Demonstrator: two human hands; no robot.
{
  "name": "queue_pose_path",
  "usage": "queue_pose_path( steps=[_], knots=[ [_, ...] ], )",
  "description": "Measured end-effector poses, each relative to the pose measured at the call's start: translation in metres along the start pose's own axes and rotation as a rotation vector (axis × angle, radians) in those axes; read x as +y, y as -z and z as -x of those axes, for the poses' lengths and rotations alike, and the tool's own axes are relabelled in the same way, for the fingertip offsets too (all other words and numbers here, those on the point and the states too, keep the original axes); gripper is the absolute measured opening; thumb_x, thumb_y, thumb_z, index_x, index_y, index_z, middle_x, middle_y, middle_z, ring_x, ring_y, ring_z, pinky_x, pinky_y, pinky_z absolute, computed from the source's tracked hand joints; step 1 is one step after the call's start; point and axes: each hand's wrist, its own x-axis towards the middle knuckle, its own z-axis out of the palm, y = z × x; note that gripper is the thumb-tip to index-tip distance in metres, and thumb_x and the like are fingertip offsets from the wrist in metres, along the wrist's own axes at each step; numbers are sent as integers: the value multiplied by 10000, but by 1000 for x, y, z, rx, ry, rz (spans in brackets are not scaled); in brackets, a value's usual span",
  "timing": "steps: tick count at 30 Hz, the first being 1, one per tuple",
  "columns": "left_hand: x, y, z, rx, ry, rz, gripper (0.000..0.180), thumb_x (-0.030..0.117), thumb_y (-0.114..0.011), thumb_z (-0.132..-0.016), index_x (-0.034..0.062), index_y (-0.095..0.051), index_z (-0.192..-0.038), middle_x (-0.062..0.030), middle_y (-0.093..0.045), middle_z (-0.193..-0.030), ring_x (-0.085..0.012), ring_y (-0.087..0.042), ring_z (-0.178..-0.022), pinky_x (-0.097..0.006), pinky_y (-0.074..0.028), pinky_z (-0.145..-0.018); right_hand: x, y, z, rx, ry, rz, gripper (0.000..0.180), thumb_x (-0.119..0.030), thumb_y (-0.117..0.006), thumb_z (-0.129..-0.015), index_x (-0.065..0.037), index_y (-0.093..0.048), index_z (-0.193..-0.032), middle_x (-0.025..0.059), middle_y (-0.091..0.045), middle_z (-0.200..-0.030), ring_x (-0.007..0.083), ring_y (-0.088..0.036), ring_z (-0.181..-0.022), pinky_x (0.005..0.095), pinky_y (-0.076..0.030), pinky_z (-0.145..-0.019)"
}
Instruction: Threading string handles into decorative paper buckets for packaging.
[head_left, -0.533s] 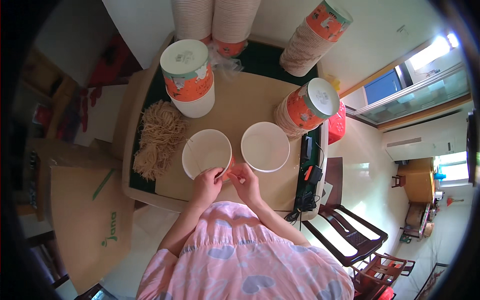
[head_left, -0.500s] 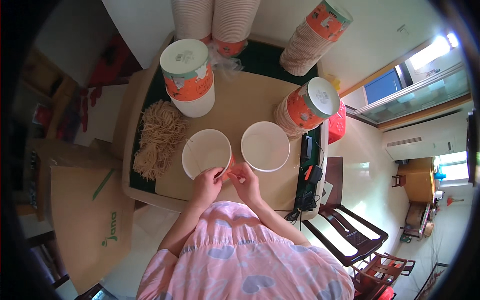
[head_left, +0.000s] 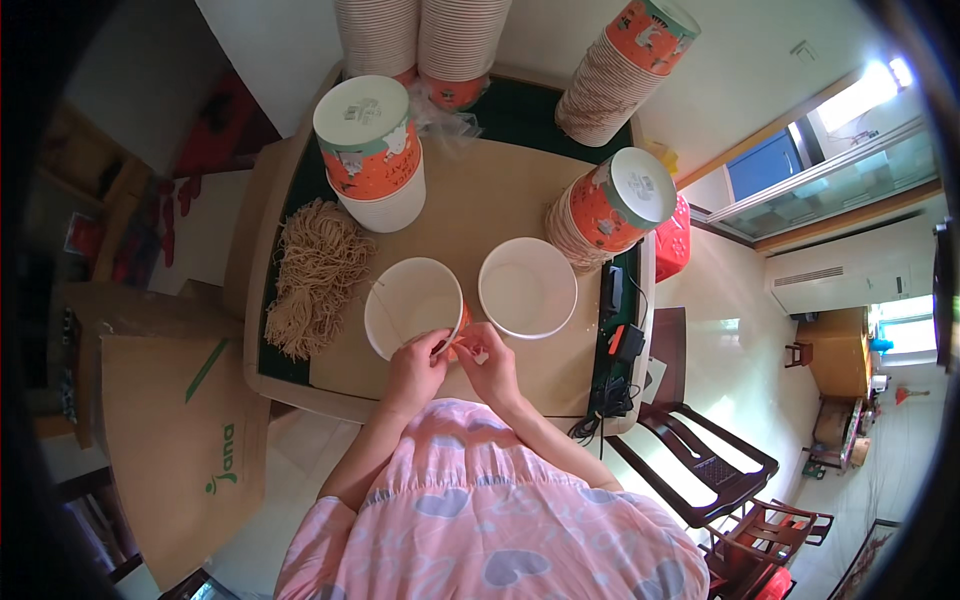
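Note:
A white-lined paper bucket [head_left: 412,290] with an orange outside stands open end up at the table's near side. My left hand [head_left: 416,368] is closed at its near rim, and a thin beige string [head_left: 390,312] runs across the opening to those fingers. Against the bucket's right outer wall, my right hand [head_left: 489,364] is pinched close to the left fingertips; what it holds is too small to make out. A second paper bucket [head_left: 528,288], open end up, stands just to the right. Left of the first one lies a tangled bundle of beige strings [head_left: 315,265].
Upside-down stacked buckets stand at back left [head_left: 385,165] and right [head_left: 610,205]; taller stacks [head_left: 465,45] rise behind. Crumpled clear plastic [head_left: 445,120] lies by them. Black cables [head_left: 608,400] run along the right table edge. A cardboard box [head_left: 180,440] sits left; a dark chair [head_left: 700,460] right.
Both hands keep their grip at the bucket's near rim, with only slight finger movement. The whole view has shifted a little; the buckets and string bundle stay in place.

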Motion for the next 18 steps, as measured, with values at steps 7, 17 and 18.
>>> queue_pose_path(
  steps=[7,17,18],
  knots=[
    [-4,0,-3,-160,-71,97,231,78,-565,-818,20,-610,-1037,-179,-630,-933,-323,-622,-859,-380,-498,-735,1,17,1,-75,-31,98,197,7,-650,-789,-43,-545,-947,18,-596,-770,94,-550,-689,245,-454,-629],
    [-16,-37,0,-154,-127,-163,80,126,-597,-807,47,-599,-816,-139,-646,-808,-330,-626,-727,-408,-500,-634,27,38,7,-130,-54,172,196,11,-627,-788,-42,-527,-948,30,-608,-760,101,-552,-683,244,-445,-609],
    [-17,-39,1,-158,-113,-168,85,132,-605,-802,49,-591,-791,-137,-646,-794,-326,-628,-717,-407,-500,-622,31,40,8,-145,-77,152,201,11,-620,-792,-35,-522,-961,37,-609,-757,100,-560,-685,242,-450,-608]
  ],
)
